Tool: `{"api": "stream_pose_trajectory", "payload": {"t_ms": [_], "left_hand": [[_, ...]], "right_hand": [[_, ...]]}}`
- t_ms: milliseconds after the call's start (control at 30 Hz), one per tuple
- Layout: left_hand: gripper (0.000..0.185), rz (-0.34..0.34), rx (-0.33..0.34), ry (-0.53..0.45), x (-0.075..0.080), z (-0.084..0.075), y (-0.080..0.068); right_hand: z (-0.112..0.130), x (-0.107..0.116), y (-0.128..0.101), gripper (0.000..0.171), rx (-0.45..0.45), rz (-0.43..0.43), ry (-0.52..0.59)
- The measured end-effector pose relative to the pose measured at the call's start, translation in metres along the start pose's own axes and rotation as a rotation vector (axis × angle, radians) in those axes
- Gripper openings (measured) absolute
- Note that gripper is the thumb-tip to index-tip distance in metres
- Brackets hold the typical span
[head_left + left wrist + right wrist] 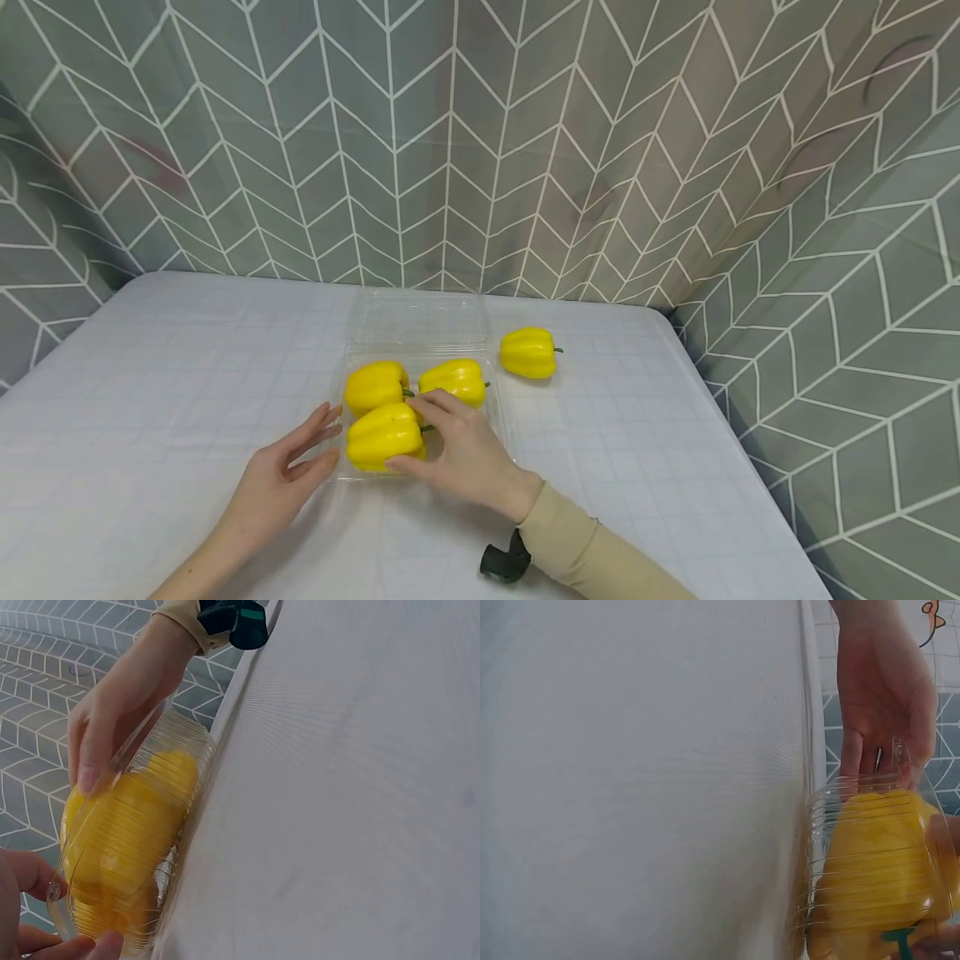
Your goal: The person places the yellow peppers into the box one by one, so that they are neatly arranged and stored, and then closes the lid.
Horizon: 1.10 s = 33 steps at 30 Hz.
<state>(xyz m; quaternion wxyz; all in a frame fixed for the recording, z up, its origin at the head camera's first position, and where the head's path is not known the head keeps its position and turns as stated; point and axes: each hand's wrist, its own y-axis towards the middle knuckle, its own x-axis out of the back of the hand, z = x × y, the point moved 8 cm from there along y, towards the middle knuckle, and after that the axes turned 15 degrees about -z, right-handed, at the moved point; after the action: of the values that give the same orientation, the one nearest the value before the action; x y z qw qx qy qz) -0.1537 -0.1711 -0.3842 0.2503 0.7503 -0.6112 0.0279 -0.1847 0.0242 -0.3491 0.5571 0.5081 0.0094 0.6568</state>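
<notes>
A clear plastic clamshell box lies with its lid folded back. Inside sit three yellow bell peppers: one at the back left, one at the back right, and a front one. My right hand holds the front pepper, thumb at its near side and fingers over its stem end. At the box's left wall is my left hand, its fingers extended and touching the rim. In the left wrist view, the ribbed box wall shows the peppers through it.
Another yellow bell pepper lies on the table to the right of the box, stem pointing right. A white cloth covers the table. Patterned grey curtains hang behind it and along the sides. A black device is strapped at the right wrist.
</notes>
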Motion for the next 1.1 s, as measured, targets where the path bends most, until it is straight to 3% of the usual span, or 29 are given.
{"api": "stream_pose_trajectory", "payload": {"t_ms": [200,567,800,1100], "left_hand": [[0.060,-0.003,-0.010,0.001,-0.0003,-0.0001,0.0002],[0.061,-0.004,-0.007,-0.015,-0.0003,-0.0001,0.0012],[0.062,0.003,0.019,-0.022,-0.0004,0.0017,-0.0004],[0.062,0.010,0.031,-0.007,-0.0002,0.0021,0.0005]], "right_hand": [[0.0013,0.0009,-0.0007,0.059,0.034,-0.003,0.006],[0.0015,-0.0004,-0.0013,0.061,0.019,0.023,0.016],[0.0028,0.0006,-0.0012,0.054,0.070,0.031,0.028],[0.0002,0.0024,-0.0003,0.057,0.027,0.066,0.044]]}}
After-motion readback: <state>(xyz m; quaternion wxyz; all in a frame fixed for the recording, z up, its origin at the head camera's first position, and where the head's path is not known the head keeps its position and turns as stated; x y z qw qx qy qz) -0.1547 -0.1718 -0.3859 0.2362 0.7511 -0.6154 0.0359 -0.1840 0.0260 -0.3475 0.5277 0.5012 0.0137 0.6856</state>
